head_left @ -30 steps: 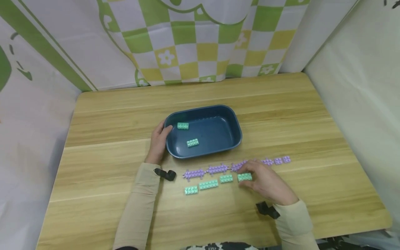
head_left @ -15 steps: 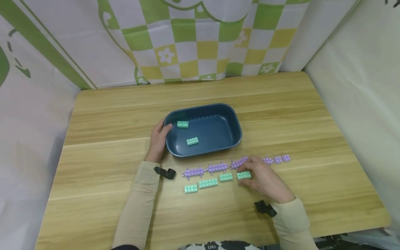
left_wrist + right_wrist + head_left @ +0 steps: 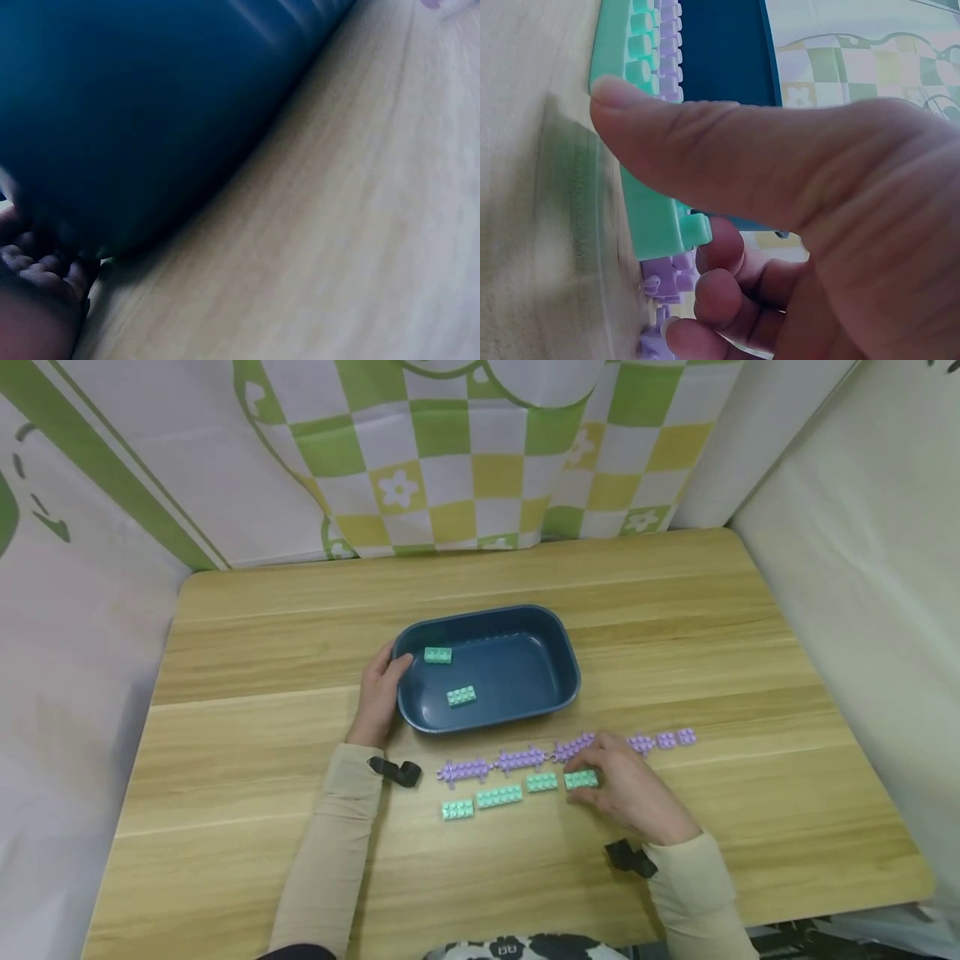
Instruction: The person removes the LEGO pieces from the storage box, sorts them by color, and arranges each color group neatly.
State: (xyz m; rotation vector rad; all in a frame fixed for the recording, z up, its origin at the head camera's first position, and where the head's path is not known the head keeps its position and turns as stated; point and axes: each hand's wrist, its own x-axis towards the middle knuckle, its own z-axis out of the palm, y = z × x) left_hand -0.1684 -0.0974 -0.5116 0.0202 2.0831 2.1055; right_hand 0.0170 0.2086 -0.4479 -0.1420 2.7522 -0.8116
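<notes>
My left hand [image 3: 377,697] grips the left end of a dark blue basin [image 3: 487,727], thumb over the rim. The basin's outer wall fills much of the left wrist view, with curled fingers [image 3: 45,266] dark beside it. Two mint-green toy bricks [image 3: 461,696] lie inside the basin. Below it, my right hand [image 3: 637,789] pinches a green building brick [image 3: 581,779] low at the tabletop. In the right wrist view the thumb presses the side of this brick [image 3: 656,225]. To its left are another green brick [image 3: 542,782], a longer one [image 3: 499,796] and a studded one [image 3: 457,810].
A row of purple pieces [image 3: 521,759] runs between the basin and the green bricks, partly hidden behind my right hand. Small purple square bricks [image 3: 666,740] end it on the right. Beyond the wooden table [image 3: 750,693] hangs a checkered cloth [image 3: 450,460].
My right hand has slid slightly left with the green brick, narrowing the gap to the neighbouring brick. The left hand keeps its hold on the basin. The head view has tilted a little.
</notes>
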